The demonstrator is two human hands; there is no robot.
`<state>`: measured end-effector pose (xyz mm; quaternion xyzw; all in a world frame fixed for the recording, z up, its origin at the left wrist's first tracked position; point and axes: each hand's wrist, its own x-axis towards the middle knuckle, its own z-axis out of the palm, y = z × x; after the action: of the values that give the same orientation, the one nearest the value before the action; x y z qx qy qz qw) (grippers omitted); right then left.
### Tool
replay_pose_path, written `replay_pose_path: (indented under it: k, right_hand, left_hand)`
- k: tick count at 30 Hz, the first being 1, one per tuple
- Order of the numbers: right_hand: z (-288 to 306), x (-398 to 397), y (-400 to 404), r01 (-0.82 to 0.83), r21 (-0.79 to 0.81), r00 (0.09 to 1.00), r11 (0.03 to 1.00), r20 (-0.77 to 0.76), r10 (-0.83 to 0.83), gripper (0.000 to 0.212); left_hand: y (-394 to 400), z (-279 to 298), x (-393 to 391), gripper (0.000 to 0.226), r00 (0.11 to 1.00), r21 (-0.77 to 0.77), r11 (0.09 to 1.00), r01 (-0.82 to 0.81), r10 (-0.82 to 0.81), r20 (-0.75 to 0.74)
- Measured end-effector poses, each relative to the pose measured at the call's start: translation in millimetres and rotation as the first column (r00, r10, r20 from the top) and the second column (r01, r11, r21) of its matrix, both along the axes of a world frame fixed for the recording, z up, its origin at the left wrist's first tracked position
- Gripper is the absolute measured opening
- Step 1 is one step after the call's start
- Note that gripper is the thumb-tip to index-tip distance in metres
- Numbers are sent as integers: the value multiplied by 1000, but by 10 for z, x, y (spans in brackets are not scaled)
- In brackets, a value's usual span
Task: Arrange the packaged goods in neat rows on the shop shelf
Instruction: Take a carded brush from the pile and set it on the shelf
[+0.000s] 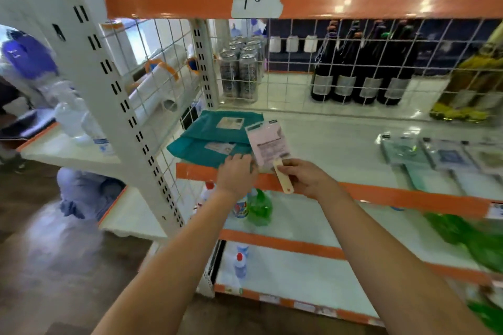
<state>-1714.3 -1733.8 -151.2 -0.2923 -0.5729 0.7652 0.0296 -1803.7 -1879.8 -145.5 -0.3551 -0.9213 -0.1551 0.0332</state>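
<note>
While the right hand (304, 177) pinches the lower edge of a pale pink flat packet (268, 147) together with a cream stick-like tool (283, 177), the left hand (236, 173) rests beside it with fingers curled at the packet's lower left corner. Held tilted over the front edge of the white shelf (340, 144), the packet overlaps two teal flat packages (215, 139) lying at the shelf's left end. More flat packets (435, 155) lie well apart at the right, and dark bottles (362, 73) stand behind the wire grid.

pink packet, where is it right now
In the head view the pink packet is centre frame, held by both hands at the shelf's front edge, just right of the teal packets.
</note>
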Motion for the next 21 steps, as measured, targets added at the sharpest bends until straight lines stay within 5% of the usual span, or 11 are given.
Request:
replay_pose_path:
  k: [21]
  right_hand:
    - [-349,2171,-241,187,-113,982,976,14,-187,23]
  left_hand:
    - [68,-364,1838,30,941,87,996,-31,-1,339]
